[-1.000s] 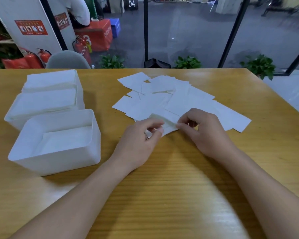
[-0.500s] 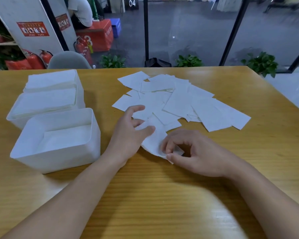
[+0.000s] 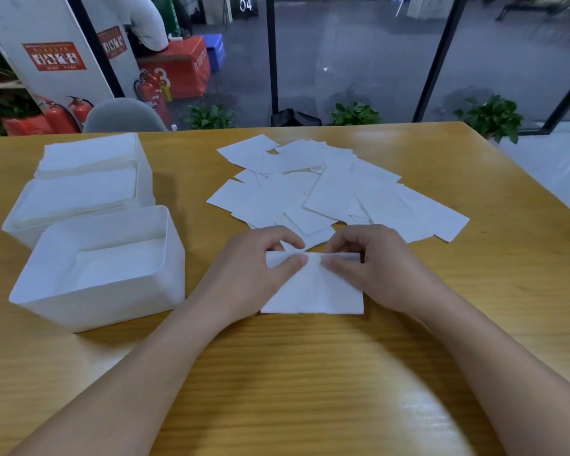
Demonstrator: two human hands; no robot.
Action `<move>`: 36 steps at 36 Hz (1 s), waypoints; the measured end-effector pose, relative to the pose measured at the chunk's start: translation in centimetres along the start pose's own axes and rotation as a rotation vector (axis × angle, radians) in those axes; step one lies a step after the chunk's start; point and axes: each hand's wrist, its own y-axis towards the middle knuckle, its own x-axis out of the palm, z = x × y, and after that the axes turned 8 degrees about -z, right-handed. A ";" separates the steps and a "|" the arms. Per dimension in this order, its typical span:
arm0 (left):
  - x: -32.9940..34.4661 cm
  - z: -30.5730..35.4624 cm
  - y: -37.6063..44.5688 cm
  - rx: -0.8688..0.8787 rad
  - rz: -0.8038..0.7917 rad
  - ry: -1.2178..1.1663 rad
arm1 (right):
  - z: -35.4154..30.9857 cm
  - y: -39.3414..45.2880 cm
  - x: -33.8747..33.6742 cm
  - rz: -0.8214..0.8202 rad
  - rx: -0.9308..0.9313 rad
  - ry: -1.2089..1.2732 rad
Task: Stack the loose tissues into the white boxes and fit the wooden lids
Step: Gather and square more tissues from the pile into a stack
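Near the middle of the counter (image 3: 310, 373), toward its front edge, a single white tissue (image 3: 313, 291) lies flat on the wood, held along its far edge by both hands. The left hand (image 3: 254, 271) pinches that edge between thumb and curled fingers, and the right hand (image 3: 375, 268) pinches it the same way just beside, the two thumbs almost meeting on top of the sheet. Just beyond the hands, a loose spread of tissues (image 3: 336, 189) covers the counter's centre and reaches toward the far edge, the sheets overlapping at many angles. Toward the left edge stands an open white box (image 3: 112, 291) with a low layer of tissues inside. Behind it, closer to the far left corner, a second white box (image 3: 17, 225) is packed with tissues up to its rim, and a third (image 3: 144, 172) behind that is heaped above its rim; these two touch. Beyond the far edge are a grey chair back (image 3: 124, 115), red fire extinguishers (image 3: 152, 93) and small green plants (image 3: 354, 113).
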 end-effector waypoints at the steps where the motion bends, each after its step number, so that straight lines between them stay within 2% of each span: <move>1: 0.2 0.1 -0.1 -0.009 -0.008 0.051 | 0.0 -0.2 0.2 -0.015 -0.003 -0.038; 4: 0.7 0.0 -0.1 -0.005 -0.058 0.118 | 0.0 -0.3 0.3 -0.020 -0.028 -0.136; 11: 1.2 -0.1 -0.1 0.032 -0.083 0.055 | 1.6 0.1 -1.5 0.109 0.059 -0.131; 19: 2.0 0.3 -0.2 0.085 -0.056 0.111 | 3.6 0.3 -3.4 0.370 0.216 -0.385; 32: 3.2 0.7 -0.5 0.156 0.011 0.239 | 3.7 0.3 -3.3 0.390 0.318 -0.497; 36: 3.1 0.6 -0.3 0.156 0.050 0.208 | 3.1 -0.4 -3.8 0.374 0.238 -0.378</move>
